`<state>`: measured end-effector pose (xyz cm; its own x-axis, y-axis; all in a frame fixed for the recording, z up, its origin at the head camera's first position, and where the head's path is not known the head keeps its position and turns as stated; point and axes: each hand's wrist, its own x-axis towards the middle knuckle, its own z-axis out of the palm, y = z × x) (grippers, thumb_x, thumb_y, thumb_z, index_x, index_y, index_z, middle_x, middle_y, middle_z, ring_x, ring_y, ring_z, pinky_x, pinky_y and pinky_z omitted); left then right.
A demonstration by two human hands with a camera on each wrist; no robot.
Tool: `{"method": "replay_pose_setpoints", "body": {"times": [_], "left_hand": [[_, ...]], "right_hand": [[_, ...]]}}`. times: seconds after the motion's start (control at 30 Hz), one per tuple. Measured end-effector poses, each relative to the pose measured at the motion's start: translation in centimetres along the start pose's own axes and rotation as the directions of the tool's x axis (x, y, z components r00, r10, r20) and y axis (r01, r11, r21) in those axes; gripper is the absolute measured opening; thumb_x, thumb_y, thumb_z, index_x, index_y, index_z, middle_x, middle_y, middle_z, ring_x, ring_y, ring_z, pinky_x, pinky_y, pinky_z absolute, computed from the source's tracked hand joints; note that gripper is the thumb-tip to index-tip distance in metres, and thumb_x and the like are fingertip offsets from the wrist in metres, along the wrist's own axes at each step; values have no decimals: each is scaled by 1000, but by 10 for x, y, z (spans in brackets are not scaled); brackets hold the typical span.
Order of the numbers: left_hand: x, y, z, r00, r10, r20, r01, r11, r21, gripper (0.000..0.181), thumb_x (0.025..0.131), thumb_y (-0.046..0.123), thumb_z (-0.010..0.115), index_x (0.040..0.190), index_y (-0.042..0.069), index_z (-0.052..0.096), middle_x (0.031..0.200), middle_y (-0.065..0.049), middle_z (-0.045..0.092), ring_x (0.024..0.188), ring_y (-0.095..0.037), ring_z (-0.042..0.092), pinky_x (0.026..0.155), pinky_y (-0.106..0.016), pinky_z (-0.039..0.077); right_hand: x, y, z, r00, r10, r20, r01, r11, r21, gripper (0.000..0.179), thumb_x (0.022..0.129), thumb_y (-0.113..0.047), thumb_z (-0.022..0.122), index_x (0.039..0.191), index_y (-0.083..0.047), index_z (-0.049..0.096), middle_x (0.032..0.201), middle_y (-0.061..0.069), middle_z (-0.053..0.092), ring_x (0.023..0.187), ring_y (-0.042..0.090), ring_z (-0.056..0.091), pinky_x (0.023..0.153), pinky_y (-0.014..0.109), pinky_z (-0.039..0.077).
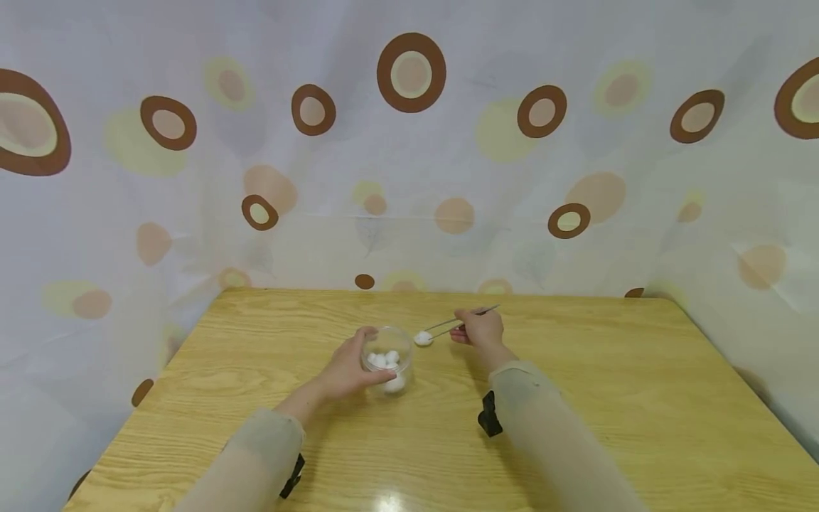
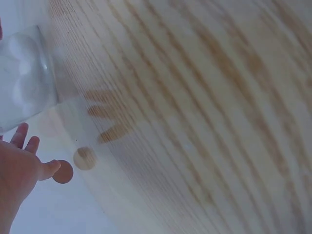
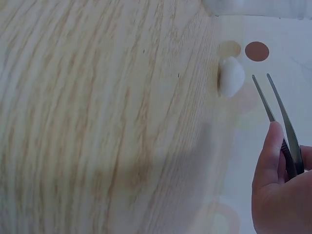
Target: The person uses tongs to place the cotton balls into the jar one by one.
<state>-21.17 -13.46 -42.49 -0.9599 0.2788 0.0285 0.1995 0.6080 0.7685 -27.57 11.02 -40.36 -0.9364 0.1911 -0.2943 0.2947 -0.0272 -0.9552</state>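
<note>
My left hand [image 1: 342, 370] grips a clear plastic tub [image 1: 407, 352] around its side, with the thumb across the near face. Inside the tub are several white cotton balls [image 1: 386, 360]; they show blurred through its wall in the left wrist view. To the right of the tub, one cotton ball [image 3: 232, 77] lies alone on the table. A pair of metal tweezers [image 3: 288, 127] is held between the thumb and fingers of my right hand [image 1: 483, 330]. The tweezer tips are spread, with nothing between them in the right wrist view, and point toward the lone ball.
The wood-grain table [image 1: 595, 398] reaches back to a white curtain [image 1: 448, 163] with brown and pastel circles, which also hangs at both sides. A dark device [image 1: 490, 416] is strapped at the right wrist, and another dark device [image 1: 293, 476] at the left.
</note>
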Motion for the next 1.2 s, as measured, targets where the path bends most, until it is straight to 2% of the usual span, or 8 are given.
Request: {"method": "replay_pose_setpoints", "body": {"times": [0.33,0.6,0.77,0.97,1.2], "left_hand": [[0,-2,2,1000,-11,11,11,1000,-18,85,75,40,76,141,10,30,142,-15,41,132,-37,36,105,-56,31],[0,-5,4,1000,-6,19,7,1000,-28,86,75,40,76,142,11,29,143,-13,40,133,-36,35,105,-56,31],[1,-6,2,1000,-12,15,12,1000,-16,86,75,41,76,141,12,29,143,-12,40,133,-35,34,105,-56,30],[1,-6,2,1000,-19,14,19,1000,-11,86,76,41,75,142,12,29,143,-14,39,132,-37,34,104,-58,30],[0,-3,1,999,-33,20,33,999,-15,86,76,41,76,142,13,29,142,-16,39,131,-37,35,102,-58,32]], "right_hand": [[8,10,8,999,8,-36,-10,999,-40,24,90,-13,60,105,3,52,64,7,56,44,8,60,50,20,53],[12,16,15,997,1,-71,-8,995,-103,26,89,-13,62,106,3,51,72,10,56,45,9,60,54,25,55],[16,17,17,995,15,-99,-24,996,-90,23,89,-11,62,105,2,50,71,10,56,45,10,60,54,26,56],[16,20,15,995,25,-97,-28,999,-34,19,89,-7,59,104,1,49,68,7,59,44,9,60,54,25,55],[15,22,13,996,34,-81,-30,998,47,10,88,-1,56,89,-3,46,67,6,57,44,9,59,52,23,54]]}}
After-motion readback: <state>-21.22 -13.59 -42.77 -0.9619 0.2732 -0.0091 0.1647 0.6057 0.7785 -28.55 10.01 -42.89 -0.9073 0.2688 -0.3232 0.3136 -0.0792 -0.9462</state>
